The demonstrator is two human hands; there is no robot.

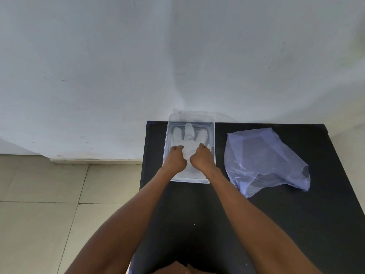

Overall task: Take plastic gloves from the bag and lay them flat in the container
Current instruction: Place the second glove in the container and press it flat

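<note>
A clear plastic container (211,135) stands at the far left of the black table. Inside it lies a translucent plastic glove (189,133), fingers pointing away from me. My left hand (176,159) and my right hand (201,158) are both inside the container, side by side, fingers curled and pressing down on the glove's palm part. The glove's cuff end is partly hidden under my hands. To the right on the table lies the crumpled, bluish translucent bag (264,161); whether it holds any gloves I cannot tell.
The black table (276,224) stands against a white wall. Its left edge runs just beside the container, with tiled floor (39,214) below. A clear lid-like piece (223,115) leans behind the container against the wall.
</note>
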